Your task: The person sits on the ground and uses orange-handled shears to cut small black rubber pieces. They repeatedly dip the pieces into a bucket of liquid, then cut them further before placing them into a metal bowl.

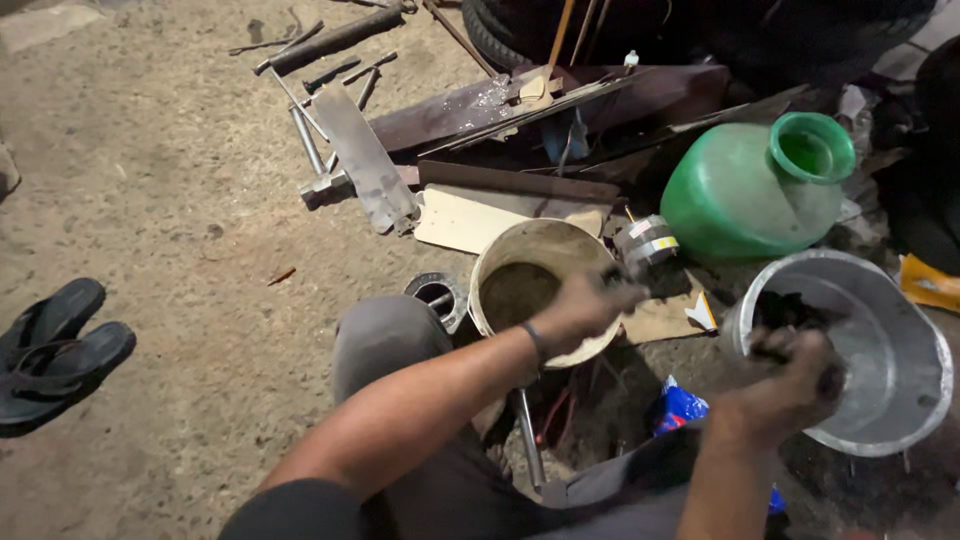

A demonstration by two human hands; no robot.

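My left hand (pixel 585 305) reaches over the right rim of a cream plastic bucket (pixel 500 262) holding muddy water. Its dirty fingers are curled and blurred, so whether they hold anything is unclear. My right hand (pixel 790 385) is closed around a dark, grimy lump at the near left rim of a shiny metal basin (pixel 900 400). More dark material (pixel 790 310) lies inside the basin. Both hands are blackened with dirt.
A green plastic pot (pixel 750 185) stands behind the basin. Tape rolls (pixel 648 243), metal bars and flat plates (pixel 365 160) and a board (pixel 470 220) lie beyond the bucket. A small metal ring (pixel 437 295) sits by my knee. Black sandals (pixel 55 350) rest at left on the dirt floor.
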